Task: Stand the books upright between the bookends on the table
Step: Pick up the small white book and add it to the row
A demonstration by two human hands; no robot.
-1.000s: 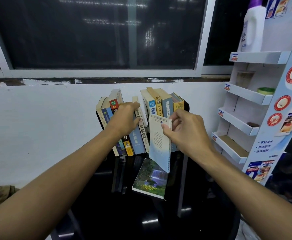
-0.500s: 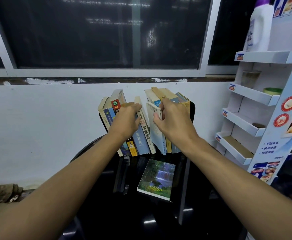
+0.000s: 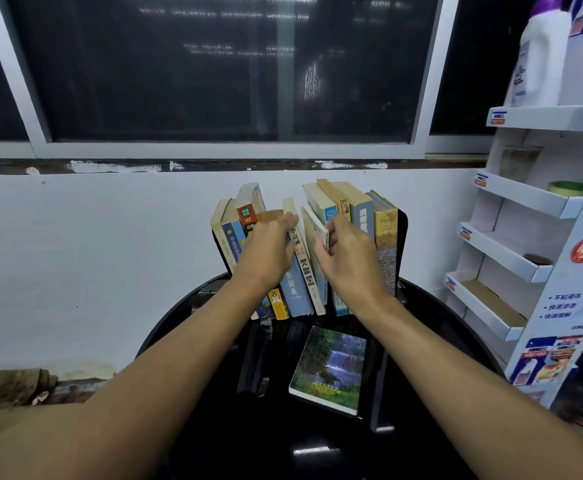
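Centre frame: left hand [image 3: 269, 252], fingers straight, braces leaning books [image 3: 229, 237]; right hand [image 3: 348, 259] pinches 1 thin book [image 3: 314, 225]. Slide it straight down.

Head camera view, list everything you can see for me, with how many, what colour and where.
upright books: about a dozen, mixed blue, cream, yellow, in a row at table's back
thin book: one, pale, in the gap mid-row
waterfall book: one, green-blue cover, flat on table in front
bookend: one plainly seen, black, right end of row
table: one, glossy black, under the books
display shelf: one, white, far right
bottle: one, white, purple cap, top shelf
left hand: flat against left group of books
right hand: fingers pinch thin book
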